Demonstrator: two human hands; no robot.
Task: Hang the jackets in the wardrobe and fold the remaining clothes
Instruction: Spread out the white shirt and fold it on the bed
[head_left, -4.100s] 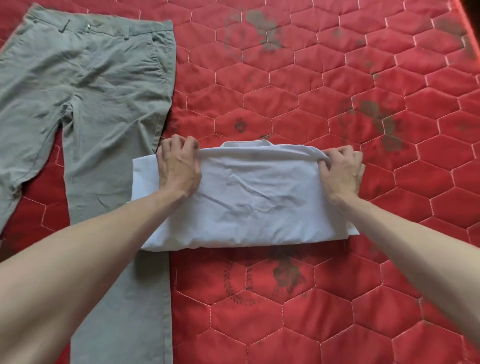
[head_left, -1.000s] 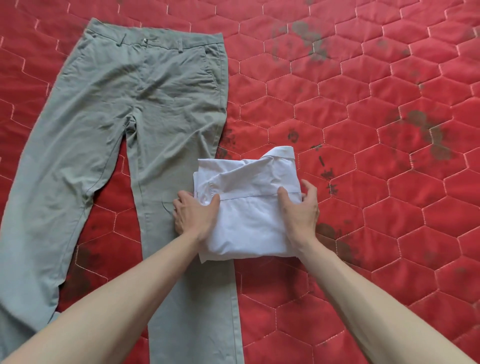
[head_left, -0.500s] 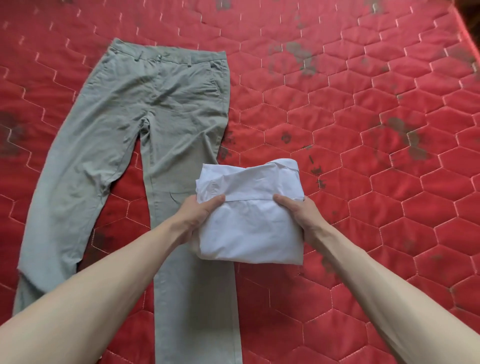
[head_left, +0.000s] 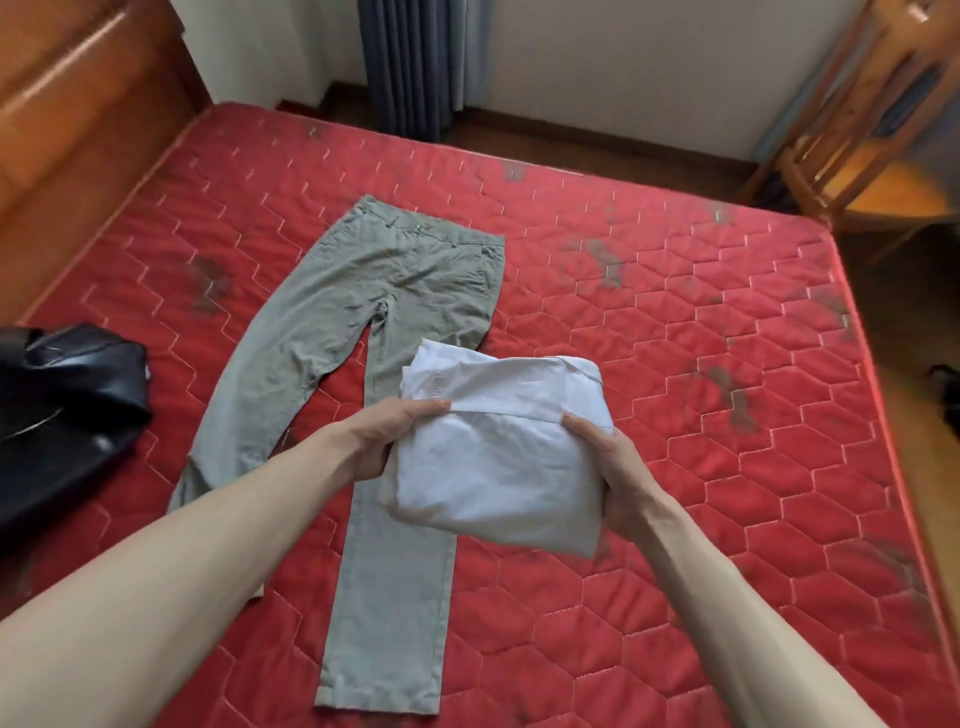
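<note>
Head view: a folded white shirt (head_left: 498, 457) is held above the mattress (head_left: 675, 389), over its middle part. It is gripped on both sides: the fingers of the left hand (head_left: 387, 434) are curled round its left edge, and the fingers of the right hand (head_left: 621, 473) round its right edge. Grey trousers (head_left: 374, 322) are laid flat under it, legs toward the near edge. A black jacket (head_left: 62, 405) is seen at the left edge.

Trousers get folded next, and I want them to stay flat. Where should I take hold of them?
Probably the waistband of the trousers, pinched at both corners from the far end. They lie spread flat, legs pointing toward the person, and the waistband is the stiffest straight edge.
</note>
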